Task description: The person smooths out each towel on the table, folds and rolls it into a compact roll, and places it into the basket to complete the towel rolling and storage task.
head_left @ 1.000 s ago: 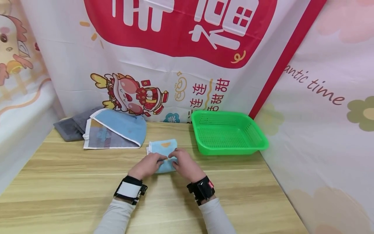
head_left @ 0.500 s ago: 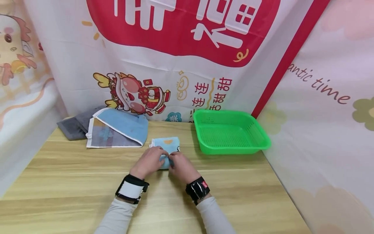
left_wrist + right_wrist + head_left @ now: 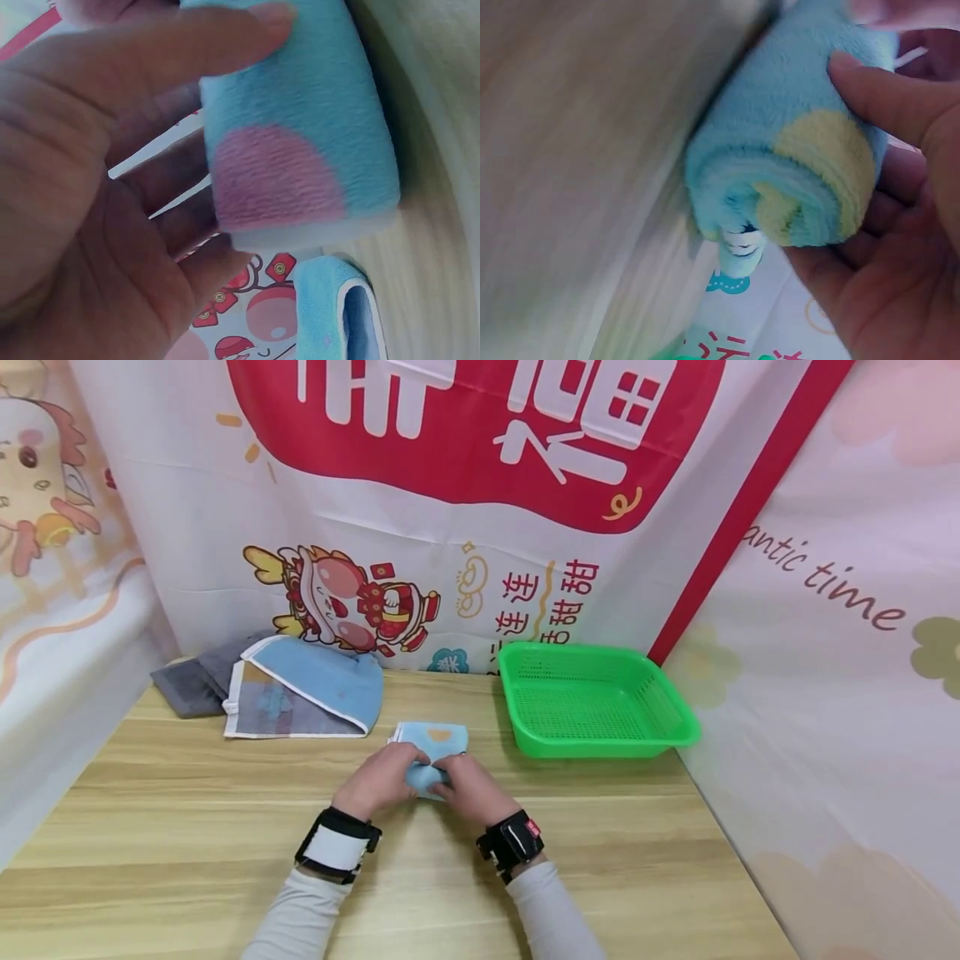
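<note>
A light blue towel [image 3: 437, 737] with coloured spots lies at the middle of the table, its near part rolled up and its far part flat. Spiral layers show at the end of the rolled towel [image 3: 780, 191] in the right wrist view. My left hand [image 3: 382, 779] holds the left side of the roll, thumb [image 3: 240, 37] on top and fingers along its far side. On the right side, my right hand [image 3: 474, 787] grips the roll the same way, its thumb [image 3: 877, 90] pressed on the cloth. The thumbs nearly meet in the head view.
A green plastic basket [image 3: 600, 747] stands at the back right of the wooden table [image 3: 225, 827]. Folded over at the back left lies a blue and grey towel [image 3: 330, 677], with dark grey cloths [image 3: 187, 689] beside it. Printed curtains hang behind and at the sides.
Both hands have shifted their fingers on the rolled part, drawing together over it half a second ago. The towel stays in about the same place. The head view has swung slightly left.
</note>
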Available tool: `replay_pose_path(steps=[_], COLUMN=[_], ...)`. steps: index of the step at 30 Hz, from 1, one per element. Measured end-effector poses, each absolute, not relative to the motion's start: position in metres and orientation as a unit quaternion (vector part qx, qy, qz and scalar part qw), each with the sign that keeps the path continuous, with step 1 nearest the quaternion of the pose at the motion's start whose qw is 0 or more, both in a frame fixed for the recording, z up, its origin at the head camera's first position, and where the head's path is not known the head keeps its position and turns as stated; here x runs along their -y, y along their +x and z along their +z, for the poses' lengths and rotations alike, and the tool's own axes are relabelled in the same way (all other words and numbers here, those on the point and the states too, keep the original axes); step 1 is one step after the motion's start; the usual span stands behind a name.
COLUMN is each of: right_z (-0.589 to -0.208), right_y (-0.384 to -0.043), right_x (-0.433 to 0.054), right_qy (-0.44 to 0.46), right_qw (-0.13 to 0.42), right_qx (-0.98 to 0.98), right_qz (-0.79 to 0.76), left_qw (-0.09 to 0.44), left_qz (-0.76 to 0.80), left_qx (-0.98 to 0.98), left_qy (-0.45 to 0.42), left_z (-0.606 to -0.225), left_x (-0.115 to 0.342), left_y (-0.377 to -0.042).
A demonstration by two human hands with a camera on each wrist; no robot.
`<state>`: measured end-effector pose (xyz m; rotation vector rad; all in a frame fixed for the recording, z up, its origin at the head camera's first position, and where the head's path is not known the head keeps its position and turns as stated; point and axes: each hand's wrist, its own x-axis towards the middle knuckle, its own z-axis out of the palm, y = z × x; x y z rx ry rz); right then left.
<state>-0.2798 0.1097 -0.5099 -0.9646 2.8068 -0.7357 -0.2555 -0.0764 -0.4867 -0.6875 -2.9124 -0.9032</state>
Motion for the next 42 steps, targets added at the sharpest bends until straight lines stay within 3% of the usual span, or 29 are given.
replay_pose_path(steps=[6,18,24,37,42], right_z=[-0.499,-0.477,-0.494,-0.487,-0.485], right_y=[-0.277,-0.253,-0.262,-0.291,-0.295], right_x=[-0.113,-0.098,-0.091,-0.084,-0.078], right_qy=[-0.305,-0.298,-0.308,-0.273,-0.272], right_qw=[0.081,-0.051,-0.082,-0.008,0.006], right_qx=[-0.914,-0.95,-0.946,-0.957,-0.956], right_qz=[-0.256,-0.082,-0.054,-0.102,-0.108], left_qw=[-0.021,-0.03,0.017,0.081,0.044], left_qz=[-0.282,-0.294,-0.278,-0.225,-0.241], left_qx=[0.931,0.932,0.939,0.946,0.953], left_qy=[-0.232,-0.21,-0.201,-0.219,-0.181], left_z=[-0.49,-0.499,-0.497,-0.487,-0.49], left_x=[0.074,0.074,0.075,0.064,0.071], left_y=[-0.258,-0.266,-0.266,-0.257,-0.268])
